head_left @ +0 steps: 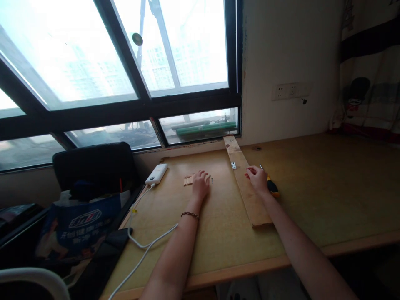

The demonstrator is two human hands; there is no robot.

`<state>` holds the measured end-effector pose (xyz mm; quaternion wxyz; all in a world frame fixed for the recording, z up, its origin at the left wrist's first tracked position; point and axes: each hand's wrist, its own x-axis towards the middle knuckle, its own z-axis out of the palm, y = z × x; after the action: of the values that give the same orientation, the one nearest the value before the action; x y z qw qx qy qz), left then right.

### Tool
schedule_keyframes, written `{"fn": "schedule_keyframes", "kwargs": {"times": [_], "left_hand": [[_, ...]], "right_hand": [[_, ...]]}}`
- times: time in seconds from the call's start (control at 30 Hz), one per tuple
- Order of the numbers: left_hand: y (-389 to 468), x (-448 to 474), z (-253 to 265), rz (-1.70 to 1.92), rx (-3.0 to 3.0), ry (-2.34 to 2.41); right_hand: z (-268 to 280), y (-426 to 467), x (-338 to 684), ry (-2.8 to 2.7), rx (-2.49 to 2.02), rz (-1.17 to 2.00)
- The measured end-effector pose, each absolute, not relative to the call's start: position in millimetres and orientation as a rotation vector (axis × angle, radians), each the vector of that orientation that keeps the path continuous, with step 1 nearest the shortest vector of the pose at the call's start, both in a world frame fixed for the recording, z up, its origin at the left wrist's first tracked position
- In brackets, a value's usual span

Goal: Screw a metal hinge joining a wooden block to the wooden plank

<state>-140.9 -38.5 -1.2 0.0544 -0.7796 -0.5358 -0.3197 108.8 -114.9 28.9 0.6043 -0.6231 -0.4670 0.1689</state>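
Note:
My left hand (201, 184) lies low over the tabletop, its fingers bent and slightly apart. Beneath it a small flat brown piece (188, 180) sticks out, looking like cardboard or a packet; the fingertips are partly hidden. Just right of those fingers lies a small thin metal piece (212, 181). My right hand (258, 179) is above a long wooden board (246, 193), thumb and forefinger pinched together. Whatever they hold is too small to make out. A small silver hinge (233, 165) sits at the board's left edge. Beside my right hand is a screwdriver (273, 187) with a yellow and black handle, partly covered.
A white power bank (156, 174) with a white cable (146, 246) sits on the table's left side. Left of the table are a black chair (93, 166) and a blue bag (84, 221). Behind are a window (187, 100) and a wall socket (292, 91).

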Motion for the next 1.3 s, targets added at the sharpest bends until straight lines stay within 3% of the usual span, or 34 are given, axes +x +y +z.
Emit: {"fn": "schedule_keyframes", "kwargs": {"times": [0.17,0.53,1.3], "left_hand": [[-39.7,-135.9,-2.6,-0.773,-2.662,-1.389],[-46.5,-132.5,8.8,-0.570,-2.455,-1.838],[-40.0,-140.1,4.0,-0.729,-2.163,-2.129]], "right_hand": [[29.5,-115.3,108.1,-1.085,-1.443,0.385],[29.9,-116.6,107.1,-1.087,-1.448,0.381],[29.9,-116.5,107.4,-1.086,-1.453,0.404]]}}
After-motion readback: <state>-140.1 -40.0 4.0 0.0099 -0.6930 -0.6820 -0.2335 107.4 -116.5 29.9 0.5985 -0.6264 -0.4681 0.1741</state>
